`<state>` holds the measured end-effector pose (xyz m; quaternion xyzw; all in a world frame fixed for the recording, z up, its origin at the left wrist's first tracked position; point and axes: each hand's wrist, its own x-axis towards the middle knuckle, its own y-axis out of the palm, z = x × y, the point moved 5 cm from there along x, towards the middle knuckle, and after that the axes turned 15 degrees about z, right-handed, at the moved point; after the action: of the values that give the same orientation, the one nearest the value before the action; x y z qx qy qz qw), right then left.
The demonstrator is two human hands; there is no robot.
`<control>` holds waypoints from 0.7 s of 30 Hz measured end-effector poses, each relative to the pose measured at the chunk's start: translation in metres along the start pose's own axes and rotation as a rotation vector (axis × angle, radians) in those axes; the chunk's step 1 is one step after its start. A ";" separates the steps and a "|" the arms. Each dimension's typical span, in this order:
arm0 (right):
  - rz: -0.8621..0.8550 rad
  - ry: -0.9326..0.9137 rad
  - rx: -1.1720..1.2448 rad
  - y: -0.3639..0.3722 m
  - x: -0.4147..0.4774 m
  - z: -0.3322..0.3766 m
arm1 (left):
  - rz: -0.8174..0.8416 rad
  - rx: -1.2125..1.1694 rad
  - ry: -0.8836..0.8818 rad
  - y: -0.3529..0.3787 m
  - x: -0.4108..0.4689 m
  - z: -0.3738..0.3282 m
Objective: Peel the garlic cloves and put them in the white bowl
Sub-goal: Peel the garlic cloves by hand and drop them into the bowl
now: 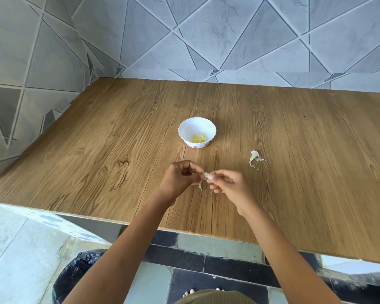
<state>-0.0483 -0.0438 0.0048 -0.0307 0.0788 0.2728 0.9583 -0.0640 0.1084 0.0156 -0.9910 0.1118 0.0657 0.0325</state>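
Two hands over the brown wood-grain table [119, 139], left hand [180, 177] and right hand [228, 183], pinch one small papery-skinned garlic clove [205, 176]; pale peeled cloves [199, 138] lie in the scalloped white bowl [182, 128].

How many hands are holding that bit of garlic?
2. The left hand pinches the garlic clove from its left side, the right hand from its right, both over the table, nearer than the white bowl.

Wooden table [119, 132], grey geometric tiled walls [228, 36], dark-and-pale tiled floor [184, 257]
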 end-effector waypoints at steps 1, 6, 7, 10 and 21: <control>0.017 0.011 0.032 0.001 0.001 0.000 | 0.017 -0.003 -0.010 0.001 0.000 -0.001; 0.129 0.144 0.356 0.004 0.004 -0.008 | 0.123 -0.352 -0.147 0.006 0.000 0.004; 0.145 0.157 0.414 0.005 0.004 -0.008 | 0.132 -0.458 -0.188 0.007 -0.001 0.006; 0.132 0.152 0.418 0.003 0.004 -0.010 | 0.111 -0.649 -0.259 0.010 -0.001 0.013; -0.015 0.039 0.356 -0.005 0.000 -0.014 | -0.100 0.674 0.065 0.005 -0.003 -0.018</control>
<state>-0.0476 -0.0491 -0.0088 0.1337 0.1442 0.2467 0.9489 -0.0658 0.1028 0.0333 -0.9304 0.0795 -0.0083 0.3576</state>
